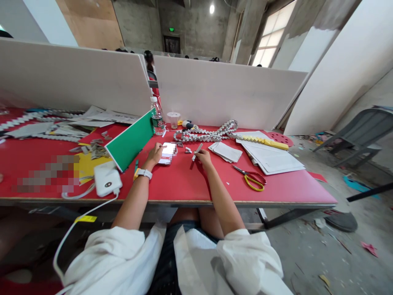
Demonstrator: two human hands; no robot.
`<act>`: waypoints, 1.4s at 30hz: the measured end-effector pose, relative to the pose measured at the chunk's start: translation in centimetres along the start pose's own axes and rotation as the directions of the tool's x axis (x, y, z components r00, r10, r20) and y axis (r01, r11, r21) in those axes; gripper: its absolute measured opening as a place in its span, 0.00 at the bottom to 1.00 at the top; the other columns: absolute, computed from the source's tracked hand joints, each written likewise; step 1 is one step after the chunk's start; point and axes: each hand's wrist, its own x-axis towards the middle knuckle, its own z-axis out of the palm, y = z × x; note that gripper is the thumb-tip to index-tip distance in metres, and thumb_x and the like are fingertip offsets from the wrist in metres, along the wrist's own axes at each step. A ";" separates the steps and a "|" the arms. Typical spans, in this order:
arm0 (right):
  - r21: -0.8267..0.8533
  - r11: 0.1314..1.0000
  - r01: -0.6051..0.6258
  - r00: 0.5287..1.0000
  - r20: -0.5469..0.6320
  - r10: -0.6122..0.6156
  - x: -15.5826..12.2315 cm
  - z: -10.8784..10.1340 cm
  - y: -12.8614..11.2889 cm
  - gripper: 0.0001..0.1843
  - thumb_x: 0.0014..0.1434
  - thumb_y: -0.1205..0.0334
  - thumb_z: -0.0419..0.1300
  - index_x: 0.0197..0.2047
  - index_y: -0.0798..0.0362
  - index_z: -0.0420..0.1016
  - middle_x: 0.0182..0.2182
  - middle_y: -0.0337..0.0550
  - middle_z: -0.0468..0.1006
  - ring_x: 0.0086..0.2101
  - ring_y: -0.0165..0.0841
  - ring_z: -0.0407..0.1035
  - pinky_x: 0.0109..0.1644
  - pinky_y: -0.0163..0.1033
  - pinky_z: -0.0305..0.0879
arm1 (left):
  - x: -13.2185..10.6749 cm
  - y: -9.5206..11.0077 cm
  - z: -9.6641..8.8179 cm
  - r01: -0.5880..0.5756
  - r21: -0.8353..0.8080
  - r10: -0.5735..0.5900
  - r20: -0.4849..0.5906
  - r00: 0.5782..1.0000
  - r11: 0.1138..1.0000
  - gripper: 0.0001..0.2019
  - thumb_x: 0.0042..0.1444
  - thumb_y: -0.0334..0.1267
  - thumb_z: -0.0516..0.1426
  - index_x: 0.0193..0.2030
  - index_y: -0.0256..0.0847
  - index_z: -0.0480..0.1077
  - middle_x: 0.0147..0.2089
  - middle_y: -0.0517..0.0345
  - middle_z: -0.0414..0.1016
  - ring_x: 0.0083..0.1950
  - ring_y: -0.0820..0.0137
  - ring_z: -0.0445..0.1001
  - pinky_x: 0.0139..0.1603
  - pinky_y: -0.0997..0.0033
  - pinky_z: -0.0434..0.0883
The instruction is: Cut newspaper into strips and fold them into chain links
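My left hand (155,154) is over the left edge of a smartphone (166,159) lying on the red table, a finger reaching onto its lit screen. My left wrist wears a light-strapped watch (144,173). To the right, my right hand (203,157) pinches a narrow folded paper strip (197,152), tilted up off the table. Small folded paper pieces (188,150) lie between my hands. Beyond them rests a long zigzag chain of folded grey paper (211,133). A stack of cut paper sheets (225,152) sits right of my right hand.
Yellow-handled scissors (252,178) and larger papers (272,157) lie at right. A green board (132,141) stands at left, beside a water bottle (157,119) and plastic cup (173,119). A white power bank (107,179) trails a cable over the table edge (196,202). White panels (227,92) stand behind.
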 end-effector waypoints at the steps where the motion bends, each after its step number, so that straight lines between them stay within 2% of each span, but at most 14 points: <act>1: 0.000 1.000 -0.002 1.000 -0.001 0.002 0.0 0.0 0.0 0.02 0.46 0.69 0.61 0.26 0.57 0.71 0.18 0.36 0.70 0.17 0.24 0.62 0.20 0.30 0.55 | 0.1 -0.1 0.1 0.005 -0.009 -0.005 0.004 1.000 1.000 0.12 0.58 0.38 0.45 0.46 0.42 0.63 0.40 0.49 0.75 0.36 0.61 0.73 0.29 0.69 0.64; 4: 0.001 1.000 0.000 1.000 -0.003 0.000 0.0 0.0 0.0 0.02 0.46 0.69 0.61 0.25 0.56 0.70 0.18 0.36 0.70 0.17 0.24 0.62 0.20 0.30 0.55 | 0.3 -0.3 0.3 0.008 -0.014 -0.008 0.006 1.000 1.000 0.12 0.57 0.37 0.45 0.46 0.42 0.62 0.42 0.47 0.75 0.37 0.61 0.74 0.30 0.68 0.65; 9: -0.002 1.000 0.001 1.000 0.008 -0.001 0.0 -0.1 0.0 0.02 0.46 0.68 0.62 0.26 0.56 0.71 0.18 0.35 0.71 0.17 0.24 0.62 0.20 0.30 0.55 | 0.0 -0.2 0.0 -0.099 -0.021 0.097 -0.072 0.993 0.995 0.10 0.56 0.34 0.45 0.42 0.42 0.63 0.51 0.48 0.73 0.44 0.60 0.74 0.35 0.68 0.66; 14: -0.010 1.000 0.000 1.000 0.005 0.000 0.0 -0.1 0.0 0.02 0.46 0.68 0.61 0.26 0.56 0.71 0.18 0.36 0.71 0.17 0.25 0.62 0.20 0.30 0.56 | -0.4 0.1 -0.3 -0.190 -0.018 0.188 -0.085 0.979 0.982 0.10 0.54 0.32 0.44 0.37 0.42 0.65 0.50 0.49 0.75 0.44 0.61 0.74 0.38 0.69 0.66; 21: -0.007 1.000 0.011 1.000 -0.005 -0.011 -0.1 0.0 0.0 0.03 0.45 0.68 0.62 0.25 0.56 0.71 0.18 0.36 0.71 0.18 0.25 0.63 0.21 0.31 0.56 | -0.4 0.0 -0.2 -0.145 0.018 0.145 -0.042 0.989 0.989 0.11 0.53 0.34 0.44 0.36 0.42 0.66 0.44 0.51 0.77 0.38 0.62 0.75 0.31 0.70 0.64; 27: 0.005 1.000 0.012 1.000 0.004 -0.012 0.0 0.0 -0.1 0.02 0.45 0.68 0.61 0.25 0.56 0.71 0.19 0.36 0.71 0.18 0.25 0.63 0.22 0.31 0.56 | -0.5 -0.1 -0.4 -0.206 -0.052 0.198 -0.127 0.972 0.977 0.11 0.52 0.34 0.44 0.35 0.42 0.66 0.53 0.50 0.73 0.49 0.61 0.73 0.42 0.69 0.67; 31: 0.000 1.000 0.006 1.000 -0.001 -0.006 0.0 0.0 -0.1 0.03 0.45 0.68 0.62 0.24 0.56 0.70 0.18 0.36 0.71 0.19 0.26 0.64 0.23 0.31 0.57 | -0.7 0.2 -0.7 -0.247 -0.086 0.238 -0.109 0.965 0.965 0.10 0.51 0.35 0.44 0.33 0.42 0.66 0.55 0.50 0.72 0.49 0.61 0.73 0.41 0.69 0.67; 34: -0.012 1.000 0.007 1.000 -0.001 -0.007 0.0 0.0 0.0 0.03 0.45 0.67 0.62 0.24 0.56 0.70 0.18 0.36 0.71 0.19 0.26 0.64 0.23 0.31 0.58 | -1.1 0.5 -0.9 -0.252 -0.108 0.246 -0.060 0.967 0.962 0.10 0.50 0.36 0.44 0.31 0.41 0.66 0.52 0.51 0.74 0.39 0.63 0.74 0.33 0.71 0.67; 37: -0.016 1.000 0.012 1.000 -0.001 -0.012 0.0 0.0 0.0 0.04 0.45 0.66 0.62 0.24 0.56 0.70 0.18 0.36 0.71 0.20 0.26 0.65 0.24 0.32 0.59 | -1.3 0.7 -0.9 -0.213 -0.130 0.217 0.013 0.976 0.968 0.11 0.50 0.38 0.45 0.31 0.40 0.66 0.44 0.52 0.78 0.29 0.67 0.71 0.26 0.72 0.63; 40: -0.012 1.000 0.015 1.000 0.001 -0.015 0.1 0.0 0.1 0.04 0.44 0.66 0.63 0.24 0.56 0.70 0.18 0.36 0.71 0.19 0.27 0.65 0.25 0.33 0.60 | -1.3 0.7 -0.9 -0.204 -0.157 0.217 0.066 0.974 0.966 0.11 0.50 0.39 0.45 0.30 0.40 0.67 0.33 0.54 0.77 0.26 0.67 0.70 0.24 0.73 0.62; 42: -0.007 1.000 0.017 1.000 0.001 -0.017 0.2 0.0 0.2 0.04 0.44 0.66 0.63 0.24 0.56 0.70 0.19 0.36 0.71 0.19 0.27 0.64 0.25 0.33 0.61 | -1.3 0.7 -0.9 -0.206 -0.187 0.218 0.047 0.975 0.960 0.11 0.50 0.39 0.45 0.30 0.40 0.67 0.31 0.54 0.76 0.27 0.67 0.71 0.24 0.73 0.63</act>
